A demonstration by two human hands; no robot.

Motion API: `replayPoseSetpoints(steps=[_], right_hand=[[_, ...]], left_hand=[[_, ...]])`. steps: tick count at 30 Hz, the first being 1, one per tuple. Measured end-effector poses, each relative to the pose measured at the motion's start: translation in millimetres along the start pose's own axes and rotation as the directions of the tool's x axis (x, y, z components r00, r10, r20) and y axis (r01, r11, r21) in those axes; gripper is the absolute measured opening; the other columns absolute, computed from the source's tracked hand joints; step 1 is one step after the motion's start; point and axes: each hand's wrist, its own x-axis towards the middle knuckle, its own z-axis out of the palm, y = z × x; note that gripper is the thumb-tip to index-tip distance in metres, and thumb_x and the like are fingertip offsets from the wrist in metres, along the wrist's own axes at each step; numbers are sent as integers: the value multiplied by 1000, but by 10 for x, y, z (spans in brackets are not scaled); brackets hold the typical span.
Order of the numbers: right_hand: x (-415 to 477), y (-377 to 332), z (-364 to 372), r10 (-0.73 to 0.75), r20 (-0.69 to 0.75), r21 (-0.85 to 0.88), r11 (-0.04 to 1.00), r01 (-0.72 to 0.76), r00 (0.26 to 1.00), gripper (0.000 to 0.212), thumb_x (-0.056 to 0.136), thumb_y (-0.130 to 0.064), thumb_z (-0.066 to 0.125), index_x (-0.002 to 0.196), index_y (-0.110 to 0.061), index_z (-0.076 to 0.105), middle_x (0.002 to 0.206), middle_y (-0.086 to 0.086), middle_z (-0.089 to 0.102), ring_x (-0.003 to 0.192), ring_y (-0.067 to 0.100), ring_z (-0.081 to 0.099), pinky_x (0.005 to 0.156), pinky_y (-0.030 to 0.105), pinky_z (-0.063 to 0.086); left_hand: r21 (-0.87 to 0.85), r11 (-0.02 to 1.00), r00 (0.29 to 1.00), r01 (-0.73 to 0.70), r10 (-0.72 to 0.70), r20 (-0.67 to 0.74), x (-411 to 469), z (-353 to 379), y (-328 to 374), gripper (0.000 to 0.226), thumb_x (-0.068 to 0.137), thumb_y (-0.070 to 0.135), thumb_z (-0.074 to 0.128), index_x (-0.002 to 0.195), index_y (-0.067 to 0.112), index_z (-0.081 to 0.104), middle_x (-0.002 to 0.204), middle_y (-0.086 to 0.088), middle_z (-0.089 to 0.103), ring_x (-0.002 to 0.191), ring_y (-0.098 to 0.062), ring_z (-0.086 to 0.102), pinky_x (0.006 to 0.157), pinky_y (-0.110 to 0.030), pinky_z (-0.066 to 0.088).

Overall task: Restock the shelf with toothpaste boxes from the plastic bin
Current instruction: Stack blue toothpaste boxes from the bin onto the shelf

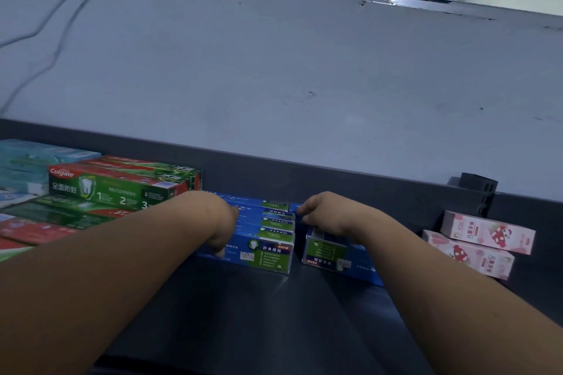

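Head view, shelf [274, 320] dark grey with a raised back rim, against a pale wall [304, 70].

Task items: stack of blue toothpaste boxes [268, 242] at mid-shelf near the back rim, long faces toward the front edge, several rows deep. A separate blue box [335, 254] lies just to the right of the stack with a narrow gap between, its printing upside down from this view.

Left hand [217, 221]: wrist bent down over the left part of the blue stack, fingers [220, 250] curled over the front box and touching its near face; it holds that box.

Right hand [323, 213]: rests on top of the separate blue box at its back left corner, fingers [306, 218] curled in. The back of the hand hides the grip, so cannot tell whether it is clamped on anything.

Other stock: green Colgate boxes [115, 189] stacked toward the left end, touching the blue stack; red boxes [30, 233] in front of them; pale teal boxes [27, 158] at the back left corner. Two pink boxes [487, 233] toward the right end, one lying on the other. Black bracket [478, 189] on the back rim above them. Thin cable [61, 24] hangs down the wall, upper left.
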Motion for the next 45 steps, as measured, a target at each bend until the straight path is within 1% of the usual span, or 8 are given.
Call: replayPoseSetpoints(steps=[3,8,13,18,24,28,36,45], right_hand=[[99,6,27,3,-36,6,1000,-3,999,33,98,-5,48,128,-14,60,129,5,58,91,15,59,67,22,48],[229,17,39,-27,-66,-159,987,16,997,56,90,9,46,137,-21,51,139,5,51,116,25,55,92,38,52],[284,76,93,49,55,-430,903,-20,997,84,84,3,37,143,-57,26,155,7,27,138,39,24,109,54,30],[213,66,-9,63,108,-541,841,6,992,76,91,-1,43,150,-45,22,157,-2,28,139,29,32,113,52,24],[234,10,0,12,55,-499,867,17,998,65,87,2,47,141,-34,44,145,1,44,132,29,36,105,49,31],[313,-54,143,-46,-9,-517,856,35,999,32,93,-7,44,115,-24,61,123,3,53,125,29,35,89,44,26],[356,-116,121,-112,-75,-387,919,74,991,14,92,-32,62,105,-33,67,113,-6,64,115,23,49,100,46,27],[-89,186,-411,-158,-106,-112,983,146,982,26,93,-6,57,115,-17,66,111,2,67,103,18,62,94,31,48]], left_hand=[[17,1000,1000,-8,8,-14,16,-5,3,88,90,41,62,154,14,8,152,-9,30,133,-32,40,106,-42,38],[51,998,999,-40,41,-25,-9,-39,19,74,91,38,62,151,13,26,146,-7,39,128,-28,45,99,-37,41],[-14,999,999,-31,30,-29,-9,-84,-30,82,84,36,71,150,17,25,146,-5,40,128,-27,46,103,-39,42],[-9,1000,999,-27,27,-20,-6,-91,-28,83,83,34,72,150,17,25,146,-4,41,128,-27,46,100,-38,41],[1,1000,1000,-21,21,-11,15,-104,-4,77,84,35,71,147,17,32,143,-4,43,126,-25,48,98,-35,41],[31,999,999,-28,27,33,21,-108,14,65,88,40,64,143,15,42,142,-4,48,125,-23,49,95,-33,40],[2,1000,999,-9,9,33,10,-67,43,70,93,43,56,150,12,29,147,-9,42,126,-25,48,92,-34,41],[-36,998,997,-46,44,-60,-357,-297,186,72,93,19,55,153,18,17,154,-6,29,132,-28,42,98,-36,40]])
